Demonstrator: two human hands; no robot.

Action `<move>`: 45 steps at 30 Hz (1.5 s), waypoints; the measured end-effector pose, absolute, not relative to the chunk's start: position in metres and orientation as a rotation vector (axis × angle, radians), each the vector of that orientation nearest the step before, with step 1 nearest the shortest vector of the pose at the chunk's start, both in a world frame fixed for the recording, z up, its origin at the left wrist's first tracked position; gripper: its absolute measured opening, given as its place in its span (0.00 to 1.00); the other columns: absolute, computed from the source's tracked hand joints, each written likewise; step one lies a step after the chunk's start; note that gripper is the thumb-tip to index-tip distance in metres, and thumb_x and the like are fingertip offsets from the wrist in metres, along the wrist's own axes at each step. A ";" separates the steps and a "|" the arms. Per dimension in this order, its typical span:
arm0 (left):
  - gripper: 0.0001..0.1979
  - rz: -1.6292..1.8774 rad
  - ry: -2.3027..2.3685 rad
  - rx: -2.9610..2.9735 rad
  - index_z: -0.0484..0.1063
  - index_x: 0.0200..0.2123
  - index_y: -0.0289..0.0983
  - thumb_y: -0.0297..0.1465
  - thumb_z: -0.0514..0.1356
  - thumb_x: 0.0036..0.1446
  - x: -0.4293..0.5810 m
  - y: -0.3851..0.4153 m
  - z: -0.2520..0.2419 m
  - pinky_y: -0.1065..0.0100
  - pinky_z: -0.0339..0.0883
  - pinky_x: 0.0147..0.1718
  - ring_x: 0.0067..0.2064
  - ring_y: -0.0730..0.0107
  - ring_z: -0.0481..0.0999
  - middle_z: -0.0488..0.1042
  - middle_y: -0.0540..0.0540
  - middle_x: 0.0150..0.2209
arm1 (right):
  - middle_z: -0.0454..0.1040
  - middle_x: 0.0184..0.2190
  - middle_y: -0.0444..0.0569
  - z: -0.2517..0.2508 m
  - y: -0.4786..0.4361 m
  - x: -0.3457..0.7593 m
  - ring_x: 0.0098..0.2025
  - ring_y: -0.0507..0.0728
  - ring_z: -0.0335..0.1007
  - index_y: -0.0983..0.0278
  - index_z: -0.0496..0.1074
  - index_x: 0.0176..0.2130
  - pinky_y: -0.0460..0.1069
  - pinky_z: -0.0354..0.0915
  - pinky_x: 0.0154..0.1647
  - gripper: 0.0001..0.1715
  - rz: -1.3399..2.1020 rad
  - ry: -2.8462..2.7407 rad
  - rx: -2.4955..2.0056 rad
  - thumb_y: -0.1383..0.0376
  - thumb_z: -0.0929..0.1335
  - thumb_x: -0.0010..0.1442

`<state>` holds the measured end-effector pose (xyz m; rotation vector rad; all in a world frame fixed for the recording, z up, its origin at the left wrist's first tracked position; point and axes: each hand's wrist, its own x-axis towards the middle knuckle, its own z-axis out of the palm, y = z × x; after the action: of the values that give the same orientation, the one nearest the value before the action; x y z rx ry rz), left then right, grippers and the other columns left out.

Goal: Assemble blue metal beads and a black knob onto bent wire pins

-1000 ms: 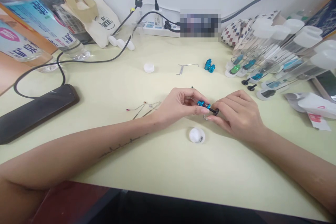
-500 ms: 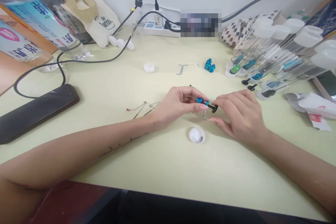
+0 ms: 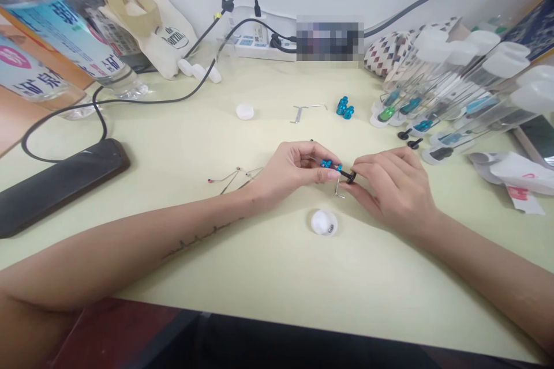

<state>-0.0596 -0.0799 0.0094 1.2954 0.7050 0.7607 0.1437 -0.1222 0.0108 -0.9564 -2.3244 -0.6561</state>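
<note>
My left hand (image 3: 296,170) is closed around a small assembly, with a blue metal fitting (image 3: 326,164) showing between thumb and fingers. From its right end sticks out a black disc-headed rod (image 3: 351,177). My right hand (image 3: 396,187) pinches that disc between thumb and fingertips. A small L-shaped hex key (image 3: 336,188) hangs down from the blue part beside my left thumb, its short arm bent to the right. Below the hands stands a small white cup (image 3: 324,222) with tiny dark pieces at its edge. Thin wires with small coloured ends (image 3: 225,175) lie left of my left wrist.
Behind the hands lie more hex keys (image 3: 298,114), blue fittings (image 3: 345,108) and a white cap (image 3: 244,111). Clear tubes with white caps (image 3: 470,109) crowd the right, near two black disc-headed pieces (image 3: 409,139). A black power bank (image 3: 64,184) and bottles (image 3: 60,34) stand left.
My right fingers have moved from the hex key's lower end onto the black disc, which has tilted. The hex key now hangs free of my right thumb. My left hand has barely moved.
</note>
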 end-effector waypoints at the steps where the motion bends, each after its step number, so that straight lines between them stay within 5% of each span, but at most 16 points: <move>1: 0.15 0.751 0.711 1.303 0.76 0.36 0.34 0.35 0.69 0.45 -0.060 -0.080 0.010 0.71 0.66 0.34 0.33 0.75 0.72 0.74 0.47 0.32 | 0.76 0.28 0.49 0.012 -0.122 0.143 0.29 0.54 0.69 0.64 0.64 0.31 0.51 0.59 0.32 0.11 -0.652 -2.338 -0.951 0.61 0.65 0.63; 10: 0.14 0.762 0.693 1.285 0.76 0.36 0.35 0.35 0.69 0.46 -0.060 -0.081 0.009 0.71 0.66 0.34 0.34 0.74 0.72 0.74 0.47 0.32 | 0.77 0.32 0.47 0.010 -0.121 0.145 0.33 0.53 0.70 0.62 0.66 0.39 0.50 0.59 0.35 0.07 -0.715 -2.295 -0.922 0.70 0.68 0.60; 20: 0.14 0.747 0.707 1.296 0.76 0.36 0.35 0.36 0.68 0.47 -0.060 -0.081 0.008 0.73 0.65 0.30 0.31 0.76 0.71 0.73 0.47 0.30 | 0.72 0.23 0.45 0.013 -0.121 0.142 0.25 0.51 0.65 0.66 0.67 0.33 0.49 0.57 0.31 0.08 -0.680 -2.351 -0.904 0.63 0.68 0.61; 27: 0.13 0.734 0.666 1.313 0.76 0.34 0.34 0.32 0.70 0.44 -0.059 -0.081 0.009 0.74 0.65 0.32 0.32 0.78 0.71 0.73 0.48 0.29 | 0.65 0.16 0.43 0.010 -0.119 0.145 0.20 0.50 0.59 0.64 0.65 0.26 0.49 0.57 0.31 0.22 -0.595 -2.388 -0.929 0.58 0.58 0.68; 34: 0.14 0.762 0.675 1.311 0.76 0.35 0.34 0.34 0.69 0.46 -0.060 -0.079 0.007 0.72 0.65 0.33 0.33 0.77 0.71 0.73 0.48 0.30 | 0.75 0.26 0.46 0.011 -0.122 0.143 0.28 0.52 0.67 0.66 0.68 0.35 0.49 0.58 0.32 0.05 -0.691 -2.366 -0.940 0.67 0.69 0.60; 36: 0.14 0.762 0.671 1.311 0.76 0.36 0.34 0.35 0.69 0.46 -0.060 -0.079 0.007 0.72 0.65 0.33 0.32 0.77 0.71 0.73 0.48 0.30 | 0.76 0.30 0.46 0.010 -0.123 0.144 0.30 0.52 0.69 0.66 0.68 0.38 0.49 0.59 0.33 0.07 -0.705 -2.357 -0.931 0.70 0.70 0.58; 42: 0.14 0.753 0.682 1.325 0.76 0.36 0.34 0.35 0.69 0.46 -0.059 -0.080 0.009 0.71 0.66 0.34 0.33 0.75 0.72 0.74 0.47 0.30 | 0.76 0.30 0.51 0.012 -0.122 0.144 0.31 0.56 0.70 0.67 0.67 0.39 0.52 0.59 0.33 0.17 -0.601 -2.353 -0.915 0.54 0.65 0.62; 45: 0.14 0.741 0.704 1.328 0.76 0.35 0.34 0.35 0.69 0.45 -0.059 -0.080 0.010 0.72 0.65 0.32 0.32 0.75 0.72 0.74 0.47 0.30 | 0.76 0.27 0.49 0.013 -0.123 0.143 0.28 0.54 0.69 0.66 0.66 0.35 0.52 0.59 0.32 0.14 -0.595 -2.353 -0.922 0.58 0.62 0.66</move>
<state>-0.0594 -0.0804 0.0096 1.3277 0.7035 0.7414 0.1433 -0.1231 0.0126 -0.9216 -2.3534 -0.5954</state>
